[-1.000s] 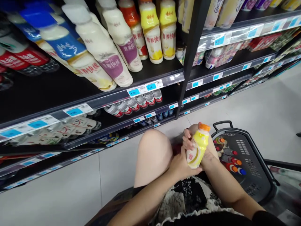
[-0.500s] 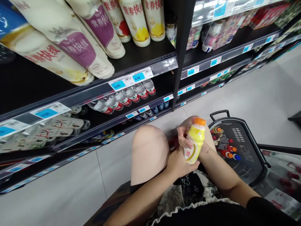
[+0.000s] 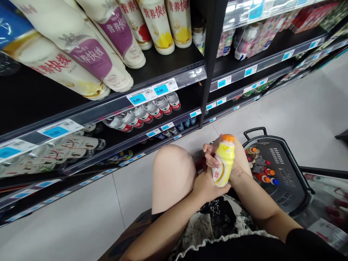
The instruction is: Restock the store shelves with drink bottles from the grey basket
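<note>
Between both hands, above my lap, a yellow drink bottle (image 3: pixel 225 157) with an orange cap stands slightly tilted. My left hand (image 3: pixel 205 185) is closed round its lower end, the thumb lying under the base. Coming from behind the bottle, my right hand (image 3: pixel 211 155) curls its fingers against the near left side; its palm is hidden by the bottle. The label has a white patch with red characters, and the cap appears to be on.
A black shopping basket (image 3: pixel 292 174) with several capped bottles is at my right. Shelves on the left hold large milk drink bottles (image 3: pixel 92 59) and, lower down, water bottles (image 3: pixel 152 110). My bent knee (image 3: pixel 174 166) lies between the shelf and my hands.
The bottle has turned a little in my hands and stands more upright, its cap shifted slightly left. Both hands keep their hold, and the right fingers have moved slightly.
</note>
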Demonstrator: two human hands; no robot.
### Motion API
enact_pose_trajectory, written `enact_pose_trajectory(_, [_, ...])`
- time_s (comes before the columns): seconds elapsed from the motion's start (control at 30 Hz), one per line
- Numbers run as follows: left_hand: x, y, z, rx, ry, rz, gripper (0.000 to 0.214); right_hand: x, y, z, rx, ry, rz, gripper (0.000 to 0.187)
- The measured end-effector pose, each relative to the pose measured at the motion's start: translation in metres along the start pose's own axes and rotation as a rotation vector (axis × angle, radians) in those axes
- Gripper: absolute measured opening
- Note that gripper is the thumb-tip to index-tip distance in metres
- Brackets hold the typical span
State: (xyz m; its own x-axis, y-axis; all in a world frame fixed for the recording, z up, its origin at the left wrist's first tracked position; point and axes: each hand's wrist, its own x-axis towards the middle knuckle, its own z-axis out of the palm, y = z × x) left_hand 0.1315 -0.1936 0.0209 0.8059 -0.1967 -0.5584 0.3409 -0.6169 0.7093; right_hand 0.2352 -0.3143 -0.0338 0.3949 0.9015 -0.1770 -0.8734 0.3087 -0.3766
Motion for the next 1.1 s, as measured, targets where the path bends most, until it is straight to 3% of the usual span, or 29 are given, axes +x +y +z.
enact_pose_trajectory(0.13, [0.0005, -0.0009, 0.0001, -0.011, -0.019, 0.008, 0.074, 0.0016, 0.0020, -0.0025, -0.059, -0.031, -0.072, 0.083])
enact_pose_trajectory(0.43, [-0.0007, 0.0017, -0.0030, -0.029, -0.032, 0.003, 0.083, 0.0018, 0.0022, -0.0033, -0.052, 0.006, -0.048, 0.086])
enact_pose_trajectory(0.73, [-0.0012, -0.0005, -0.0030, -0.041, -0.014, 0.037, 0.077, 0.0001, 0.0049, 0.0001, -0.072, 0.090, -0.060, 0.078])
enact_pose_trajectory(1.1, [-0.0013, 0.0003, -0.0037, -0.029, -0.004, 0.035, 0.084, 0.0013, 0.0017, 0.0037, -0.035, 0.047, -0.070, 0.081])
